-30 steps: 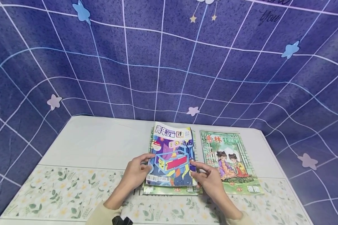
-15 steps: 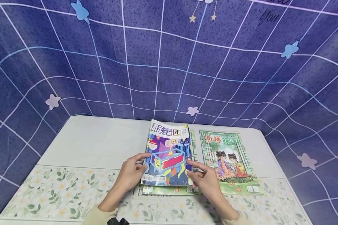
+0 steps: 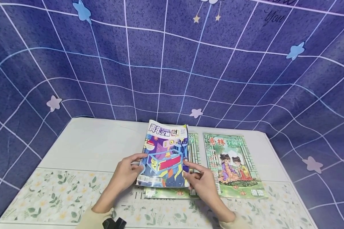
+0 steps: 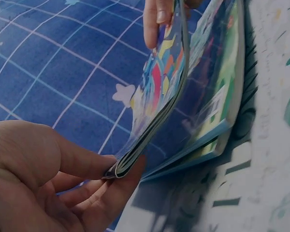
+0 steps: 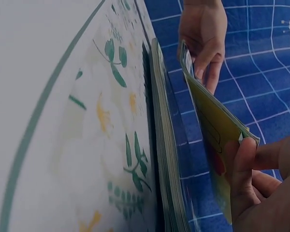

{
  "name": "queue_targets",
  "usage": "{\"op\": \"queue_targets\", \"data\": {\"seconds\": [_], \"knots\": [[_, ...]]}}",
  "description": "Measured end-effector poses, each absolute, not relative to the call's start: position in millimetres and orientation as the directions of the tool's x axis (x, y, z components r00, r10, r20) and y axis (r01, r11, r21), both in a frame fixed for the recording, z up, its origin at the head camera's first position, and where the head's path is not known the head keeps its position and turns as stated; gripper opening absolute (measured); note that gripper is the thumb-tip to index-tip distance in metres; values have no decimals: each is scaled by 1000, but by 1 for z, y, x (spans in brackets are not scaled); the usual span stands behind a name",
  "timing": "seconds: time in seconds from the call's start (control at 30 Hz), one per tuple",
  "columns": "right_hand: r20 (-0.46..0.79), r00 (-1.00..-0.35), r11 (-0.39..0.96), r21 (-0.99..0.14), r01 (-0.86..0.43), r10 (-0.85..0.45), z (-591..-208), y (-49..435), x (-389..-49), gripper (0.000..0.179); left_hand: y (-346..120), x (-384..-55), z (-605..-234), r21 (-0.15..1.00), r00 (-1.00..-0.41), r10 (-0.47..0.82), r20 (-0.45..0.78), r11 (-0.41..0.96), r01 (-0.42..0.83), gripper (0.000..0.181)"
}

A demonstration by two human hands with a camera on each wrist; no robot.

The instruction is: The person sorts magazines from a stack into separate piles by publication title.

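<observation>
Both hands hold a colourful magazine [image 3: 166, 159] by its long side edges. Its cover is purple and blue with a red box drawing and a white title band. My left hand [image 3: 126, 173] pinches the left edge, the spine fold showing between thumb and fingers [image 4: 94, 166] in the left wrist view. On the opposite edge, my right hand [image 3: 202, 181] pinches with thumb and fingertips. The magazine is raised and slightly bent, with a gap above the green magazine [image 3: 195, 152] that it partly covers. In the right wrist view its underside [image 5: 208, 116] looks yellow.
Right of these lies a second green magazine [image 3: 236, 165] with two drawn children on its cover. The white table [image 3: 103, 143] has a floral strip [image 3: 66, 194] along its front. A blue curtain [image 3: 172, 63] with grid lines and stars hangs around the back and sides.
Both hands have carried the colourful magazine to the left, uncovering more of the green magazine beneath. The green magazine on the right stays where it was.
</observation>
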State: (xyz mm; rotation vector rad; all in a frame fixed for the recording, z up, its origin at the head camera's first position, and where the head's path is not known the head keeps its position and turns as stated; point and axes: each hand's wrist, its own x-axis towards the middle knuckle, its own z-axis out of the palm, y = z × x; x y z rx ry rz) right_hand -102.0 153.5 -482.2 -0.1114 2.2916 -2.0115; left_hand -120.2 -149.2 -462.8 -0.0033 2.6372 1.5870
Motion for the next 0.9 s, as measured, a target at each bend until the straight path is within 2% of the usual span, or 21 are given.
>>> {"op": "queue_targets", "data": {"seconds": [0.47,0.9], "knots": [[13,-993,110,-994,-26,-118,-486,123,-106,46,-180,-127,-458,847,-996,52,-76,531,-36,46],[6,-994,132,-991,-21,-113,-485,99,-105,46,-210,-131,-450,872,-988,78,-131,483,-77,49]]}}
